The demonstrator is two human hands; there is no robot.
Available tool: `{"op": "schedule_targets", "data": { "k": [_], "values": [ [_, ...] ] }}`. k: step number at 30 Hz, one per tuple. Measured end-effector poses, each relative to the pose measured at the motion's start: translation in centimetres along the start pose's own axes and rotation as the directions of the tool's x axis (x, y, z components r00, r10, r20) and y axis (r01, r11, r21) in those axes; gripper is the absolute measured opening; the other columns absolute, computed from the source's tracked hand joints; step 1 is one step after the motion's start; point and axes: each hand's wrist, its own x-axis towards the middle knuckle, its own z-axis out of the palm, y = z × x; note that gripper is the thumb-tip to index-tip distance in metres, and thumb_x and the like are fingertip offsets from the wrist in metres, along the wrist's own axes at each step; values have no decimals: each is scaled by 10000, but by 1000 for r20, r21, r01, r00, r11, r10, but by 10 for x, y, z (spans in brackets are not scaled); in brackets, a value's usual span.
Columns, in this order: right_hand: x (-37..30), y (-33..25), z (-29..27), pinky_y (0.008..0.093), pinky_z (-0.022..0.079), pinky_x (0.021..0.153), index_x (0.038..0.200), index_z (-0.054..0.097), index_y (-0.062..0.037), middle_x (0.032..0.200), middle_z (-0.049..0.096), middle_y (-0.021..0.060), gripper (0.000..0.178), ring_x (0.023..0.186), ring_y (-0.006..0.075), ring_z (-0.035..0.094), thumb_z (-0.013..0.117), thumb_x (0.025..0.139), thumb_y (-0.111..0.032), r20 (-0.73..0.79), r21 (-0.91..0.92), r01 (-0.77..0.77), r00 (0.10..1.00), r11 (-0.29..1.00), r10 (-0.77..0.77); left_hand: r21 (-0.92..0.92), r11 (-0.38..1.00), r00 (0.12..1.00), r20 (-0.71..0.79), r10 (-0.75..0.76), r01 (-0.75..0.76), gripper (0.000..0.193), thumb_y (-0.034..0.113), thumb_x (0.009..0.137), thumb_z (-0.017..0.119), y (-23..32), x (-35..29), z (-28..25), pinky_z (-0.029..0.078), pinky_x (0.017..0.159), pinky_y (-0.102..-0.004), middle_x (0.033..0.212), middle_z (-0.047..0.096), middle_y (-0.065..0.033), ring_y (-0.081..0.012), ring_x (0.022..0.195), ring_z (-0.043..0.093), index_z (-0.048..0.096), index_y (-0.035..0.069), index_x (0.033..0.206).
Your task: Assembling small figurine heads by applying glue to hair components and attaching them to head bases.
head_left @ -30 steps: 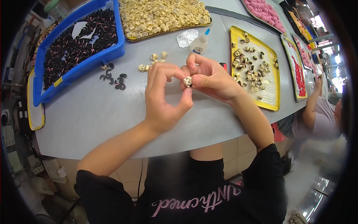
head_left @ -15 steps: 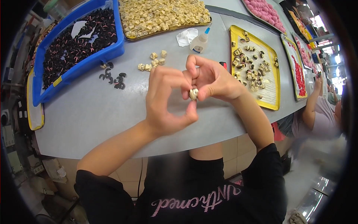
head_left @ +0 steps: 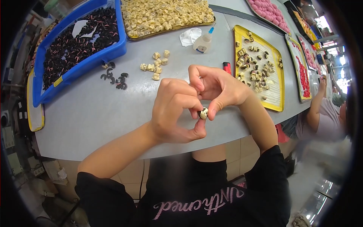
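A small cream-and-black piece (head_left: 204,113) is pinched between the thumb and fingers of my left hand (head_left: 172,108), low over the grey table. From the right, the thumb of my right hand (head_left: 228,89) presses against its side, and that hand's other fingers curl behind. Dark trim shows on the piece's left side, cream on its right. Beyond my hands lie several loose cream pieces (head_left: 157,69). Farther left sits a small heap of black curved pieces (head_left: 121,81).
A blue bin (head_left: 87,62) of black and pink parts stands at left, beside a tray heaped with cream pieces (head_left: 166,17). A needle-tipped bottle (head_left: 203,42) and white tissue (head_left: 190,36) are behind. Right are a red-and-black object (head_left: 227,68), a yellow tray (head_left: 280,102) of cream-and-black pieces, and another person (head_left: 321,113).
Both hands have come slightly nearer to me and to the right with the piece. It has turned, so its dark trim now shows. More of the loose cream pieces and the red-and-black object are uncovered.
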Motion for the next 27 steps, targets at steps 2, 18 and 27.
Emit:
{"op": "schedule_targets", "data": {
  "k": [2,18,27],
  "values": [
    [0,-1,0,302,483,736,886,370,-87,830,609,90,575,788,206,642,860,584,-90,0,-6,0,1000,1000,0,1,1000,1000,3,6,-6,414,0,441,654,0,0,0,357,681,-291,759,520,5,-182,729,512,532,119,819],
    [0,0,0,311,481,782,887,360,-87,834,604,100,565,814,211,642,846,601,-65,51,-27,-20,998,999,21,-30,1000,1000,8,-5,6,351,10,458,658,0,1,0,379,639,-285,724,516,-7,-194,723,531,540,108,773],
    [1,0,1,304,477,788,882,358,-87,837,604,105,555,818,212,637,843,612,-77,59,-46,-13,998,999,16,-16,1000,1000,6,0,0,316,25,454,660,1,2,-1,389,601,-278,696,511,-13,-202,692,517,540,99,737]
  ]
}}
